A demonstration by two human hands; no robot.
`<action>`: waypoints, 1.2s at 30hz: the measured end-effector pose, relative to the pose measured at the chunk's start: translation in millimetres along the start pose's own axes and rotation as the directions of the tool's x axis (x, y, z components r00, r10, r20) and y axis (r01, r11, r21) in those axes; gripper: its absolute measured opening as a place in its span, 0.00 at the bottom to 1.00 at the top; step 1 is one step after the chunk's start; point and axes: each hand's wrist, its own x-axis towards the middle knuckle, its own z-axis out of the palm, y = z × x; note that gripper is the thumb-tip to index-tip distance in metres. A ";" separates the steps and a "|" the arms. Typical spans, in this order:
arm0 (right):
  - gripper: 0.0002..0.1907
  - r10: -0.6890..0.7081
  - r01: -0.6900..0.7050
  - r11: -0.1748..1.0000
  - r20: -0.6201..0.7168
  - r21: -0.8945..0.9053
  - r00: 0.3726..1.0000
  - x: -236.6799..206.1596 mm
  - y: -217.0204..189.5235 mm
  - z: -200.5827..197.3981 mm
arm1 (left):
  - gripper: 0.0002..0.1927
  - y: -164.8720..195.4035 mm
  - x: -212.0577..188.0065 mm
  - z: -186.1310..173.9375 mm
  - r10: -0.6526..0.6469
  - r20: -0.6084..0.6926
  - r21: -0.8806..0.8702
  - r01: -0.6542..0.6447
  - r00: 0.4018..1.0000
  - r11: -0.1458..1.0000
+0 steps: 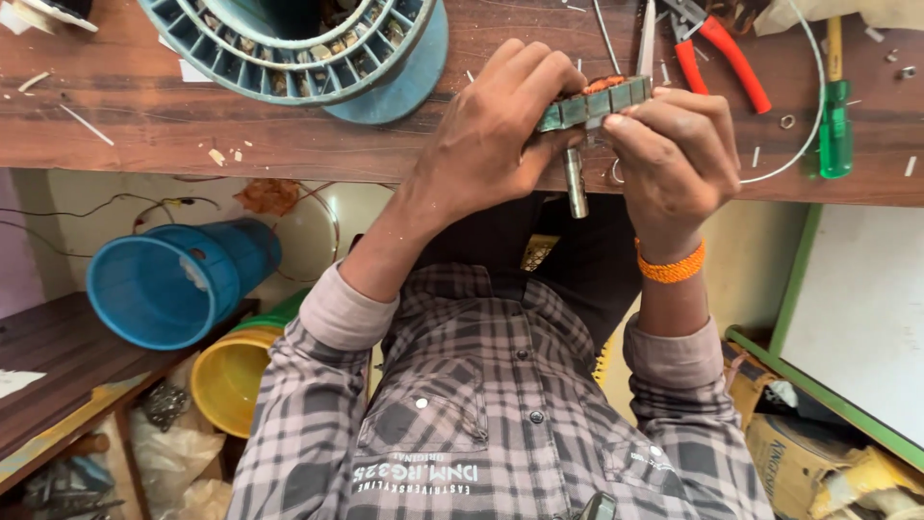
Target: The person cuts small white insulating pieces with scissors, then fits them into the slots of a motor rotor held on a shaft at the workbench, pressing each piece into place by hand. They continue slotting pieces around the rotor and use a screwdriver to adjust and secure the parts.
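Both hands close around a small motor rotor point(592, 101), a ribbed grey core with copper windings and a steel shaft point(575, 183) that juts toward the person's chest. The left hand point(500, 125) wraps it from one side, the right hand point(674, 154) pinches the other, just over the edge of the wooden workbench point(144, 125). Near the right hand lie red-handled pliers point(722, 53) and a green screwdriver point(835, 125); a teal fan guard point(289, 48) sits beyond the left. Below the bench are a blue bucket point(173, 284) and a yellow tub point(231, 371).
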 end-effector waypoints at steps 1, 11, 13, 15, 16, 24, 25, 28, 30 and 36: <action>0.14 -0.035 0.035 0.999 0.010 -0.038 0.999 2.1 0.0 1.2 | 0.20 -0.3 0.9 -0.4 -0.012 -0.010 -0.009 0.012 1.000 1.000; 0.17 -0.325 0.379 0.902 0.255 -0.205 0.911 47.3 -6.5 -10.6 | 0.22 -9.4 4.7 0.7 0.002 -0.036 0.031 -0.001 0.999 1.000; 0.17 -0.307 0.398 0.877 0.326 -0.267 0.894 53.8 -15.7 -10.5 | 0.21 -14.8 4.8 4.3 -0.002 -0.029 0.029 0.002 1.000 1.000; 0.18 -0.276 0.413 0.851 0.392 -0.326 0.878 57.9 -26.2 -10.7 | 0.21 -19.0 6.0 9.4 0.017 -0.040 0.054 -0.014 0.999 0.998; 0.18 -0.255 0.415 0.839 0.420 -0.351 0.871 58.7 -31.6 -11.7 | 0.21 -20.1 7.0 12.2 0.035 -0.052 0.084 -0.031 0.998 0.996; 0.12 -0.116 0.225 0.914 0.315 -0.339 0.942 45.9 -33.7 -18.5 | 0.17 -17.8 12.2 3.3 0.094 -0.002 0.186 -0.092 0.996 0.978; 0.12 -0.109 0.172 0.918 0.190 -0.357 0.976 38.4 -33.1 -14.2 | 0.17 -16.4 7.4 1.4 0.088 0.004 0.198 -0.087 0.996 0.976; 0.20 0.094 -0.070 0.957 0.073 -0.282 0.993 18.4 -28.8 -7.6 | 0.18 -20.5 -7.9 -3.7 0.109 -0.011 0.094 -0.107 0.994 0.990; 0.25 0.278 -0.266 0.958 0.136 -0.105 0.951 10.6 -24.9 -6.8 | 0.20 -24.6 -16.9 -2.6 0.137 -0.034 -0.012 -0.138 0.990 0.990; 0.21 0.326 -0.402 0.905 0.379 0.140 0.866 9.1 -22.7 -13.3 | 0.27 -31.7 -34.0 14.8 0.168 -0.140 -0.179 -0.192 0.976 0.965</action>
